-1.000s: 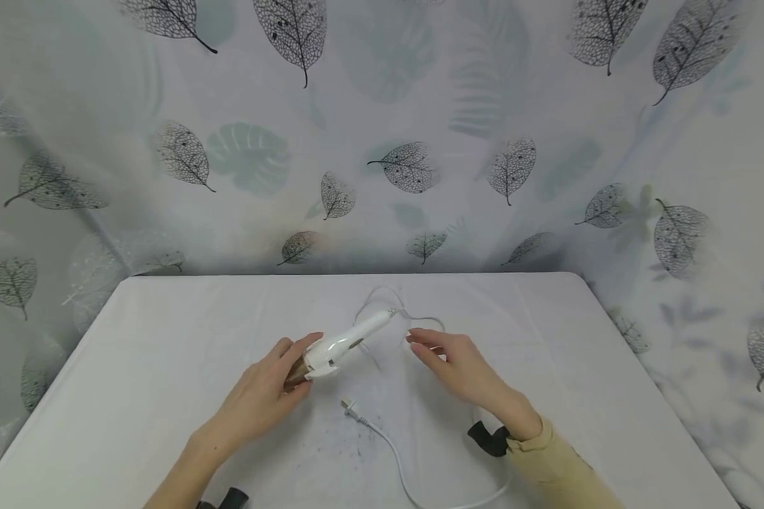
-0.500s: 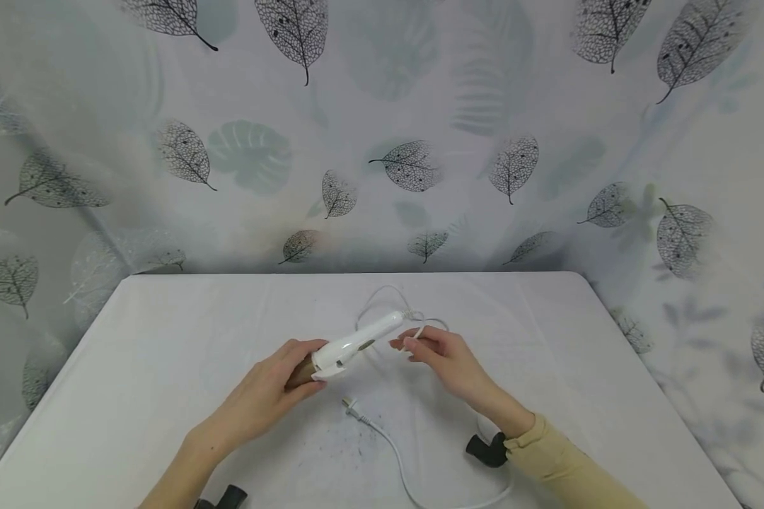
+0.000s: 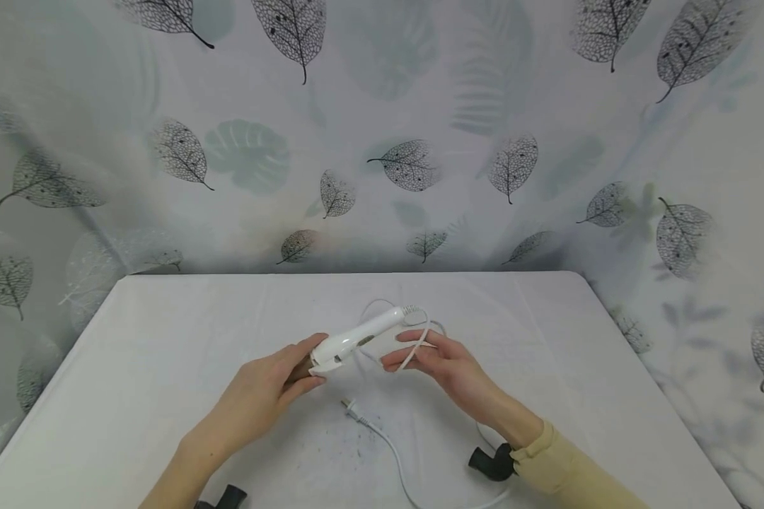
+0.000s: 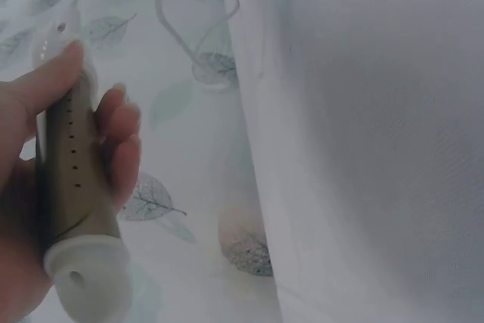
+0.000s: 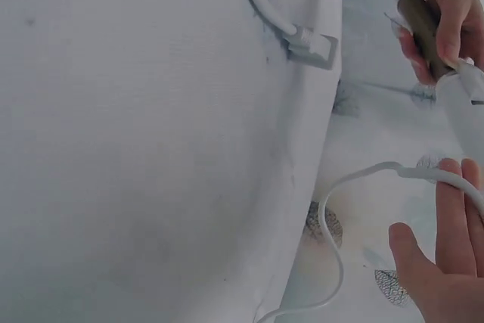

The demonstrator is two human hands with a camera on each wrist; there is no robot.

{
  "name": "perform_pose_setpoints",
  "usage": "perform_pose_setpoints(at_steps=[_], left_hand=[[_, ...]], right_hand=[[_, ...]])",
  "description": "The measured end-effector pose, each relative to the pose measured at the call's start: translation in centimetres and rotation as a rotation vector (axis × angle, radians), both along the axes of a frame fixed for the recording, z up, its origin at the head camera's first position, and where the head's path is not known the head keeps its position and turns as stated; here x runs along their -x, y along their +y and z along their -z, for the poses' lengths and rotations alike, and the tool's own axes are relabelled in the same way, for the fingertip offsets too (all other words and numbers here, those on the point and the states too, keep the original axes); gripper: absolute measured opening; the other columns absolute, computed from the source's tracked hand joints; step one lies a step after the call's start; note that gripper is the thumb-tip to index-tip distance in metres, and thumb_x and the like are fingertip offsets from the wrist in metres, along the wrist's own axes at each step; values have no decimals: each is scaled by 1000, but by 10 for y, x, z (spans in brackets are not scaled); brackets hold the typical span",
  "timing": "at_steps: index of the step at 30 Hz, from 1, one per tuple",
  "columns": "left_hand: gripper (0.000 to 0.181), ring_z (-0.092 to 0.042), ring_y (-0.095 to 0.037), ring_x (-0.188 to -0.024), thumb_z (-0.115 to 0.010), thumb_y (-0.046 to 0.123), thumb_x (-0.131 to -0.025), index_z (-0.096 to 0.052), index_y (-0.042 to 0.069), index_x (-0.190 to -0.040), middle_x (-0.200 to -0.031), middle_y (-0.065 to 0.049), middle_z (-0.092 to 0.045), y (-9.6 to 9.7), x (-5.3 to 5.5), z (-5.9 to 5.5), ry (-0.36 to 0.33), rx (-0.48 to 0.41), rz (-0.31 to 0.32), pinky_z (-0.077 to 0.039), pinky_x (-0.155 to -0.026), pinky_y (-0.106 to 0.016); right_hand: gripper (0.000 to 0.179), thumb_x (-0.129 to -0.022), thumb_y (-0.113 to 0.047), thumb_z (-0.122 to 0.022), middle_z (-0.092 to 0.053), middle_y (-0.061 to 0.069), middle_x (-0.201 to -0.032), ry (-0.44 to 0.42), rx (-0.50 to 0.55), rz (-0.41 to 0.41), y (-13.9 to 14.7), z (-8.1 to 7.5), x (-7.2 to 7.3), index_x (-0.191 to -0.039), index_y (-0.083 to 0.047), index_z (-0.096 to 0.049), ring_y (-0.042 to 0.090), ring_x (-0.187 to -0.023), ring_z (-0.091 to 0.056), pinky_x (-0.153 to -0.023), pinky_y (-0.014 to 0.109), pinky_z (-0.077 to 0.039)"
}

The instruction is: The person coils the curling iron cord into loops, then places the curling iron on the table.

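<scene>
Our left hand [image 3: 261, 396] grips the curling iron [image 3: 363, 334]; cord [image 5: 427, 174] drapes our right hand [image 3: 453, 371], fingers newly straightened. Likely we're gathering slack.

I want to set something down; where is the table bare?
Left, between the left grip and the table's left edge; right, between the right grip and the right edge. The middle is crowded: device, cord and plug.
</scene>
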State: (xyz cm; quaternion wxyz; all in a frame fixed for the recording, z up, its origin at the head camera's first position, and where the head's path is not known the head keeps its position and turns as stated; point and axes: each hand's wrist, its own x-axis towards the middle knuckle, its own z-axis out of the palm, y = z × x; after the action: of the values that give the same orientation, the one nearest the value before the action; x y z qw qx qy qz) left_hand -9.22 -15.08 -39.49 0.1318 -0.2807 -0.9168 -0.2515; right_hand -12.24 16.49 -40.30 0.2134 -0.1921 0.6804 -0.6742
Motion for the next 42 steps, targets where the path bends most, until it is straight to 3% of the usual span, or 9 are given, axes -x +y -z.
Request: perform_pose_setpoints(at_steps=[5,11,15,22,25,29,31,36,42], left_hand=[[62,-53,0,-72,-75,32,-89,-50,22,-145,-105,10,-67,-2,3,1,57,0,-15,-49,-64,-24],[60,-62,0,-80,-73,36,-90,-52,18,-143,-115,2,-72,0,2,2,-4,-39,7,-54,-69,-27],[58,-56,2,-70,-74,41,-88,-54,18,-137,-95,4,-72,2,1,1,-51,-41,-10,-49,-64,-23],[48,-55,6,-65,-75,48,-85,-59,24,-124,-86,5,-73,4,1,-1,-122,-56,-34,-46,-60,-20],[47,-56,6,-68,-73,49,-87,-62,22,-124,-91,4,-74,5,2,-1,-126,-64,-8,-48,-61,-20],[44,-56,6,-71,-73,44,-88,-66,18,-123,-96,8,-73,5,2,1,-101,-100,67,-48,-61,-16],[42,-50,8,-67,-74,41,-88,-67,16,-121,-89,13,-69,4,2,2,-91,-113,112,-45,-58,-13],[40,-33,8,-58,-72,40,-91,-69,14,-121,-73,19,-53,2,0,3,-114,-108,196,-31,-50,-11],[40,-37,9,-58,-67,45,-94,-69,17,-121,-73,21,-54,1,-1,2,-168,-83,247,-36,-53,-12]], right_hand=[[31,-109,-26,-41,-70,6,-122,88,-103,-69,0,2,-4,-129,-11,-60,22,-125,-59,-111,49,-32],[27,-108,-17,-43,-72,9,-113,207,-97,-146,-7,5,-2,-119,-9,-67,23,-120,-61,-107,34,-41],[26,-107,-10,-45,-72,12,-108,279,-96,-181,-10,9,1,-112,-4,-69,22,-116,-63,-105,29,-43],[23,-104,-15,-52,-74,-3,-103,497,-279,-163,-11,8,7,-104,-10,-75,12,-109,-64,-113,47,-34],[21,-103,-14,-54,-74,-7,-101,646,-332,-159,-12,9,11,-104,-13,-75,13,-109,-65,-114,53,-30],[19,-101,-9,-57,-74,-8,-99,839,-334,-153,-12,12,15,-105,-15,-74,14,-107,-63,-100,39,-45],[16,-99,-7,-60,-74,-7,-97,890,-323,-152,-11,13,18,-105,-14,-74,12,-103,-64,-94,34,-47],[9,-89,-3,-72,-74,-5,-88,989,-406,-161,-6,11,23,-96,-9,-74,8,-89,-69,-105,47,-42],[32,-70,12,-72,-64,-10,-80,1110,-627,-176,0,0,33,-84,-17,-67,9,-78,-56,-98,45,-46]])
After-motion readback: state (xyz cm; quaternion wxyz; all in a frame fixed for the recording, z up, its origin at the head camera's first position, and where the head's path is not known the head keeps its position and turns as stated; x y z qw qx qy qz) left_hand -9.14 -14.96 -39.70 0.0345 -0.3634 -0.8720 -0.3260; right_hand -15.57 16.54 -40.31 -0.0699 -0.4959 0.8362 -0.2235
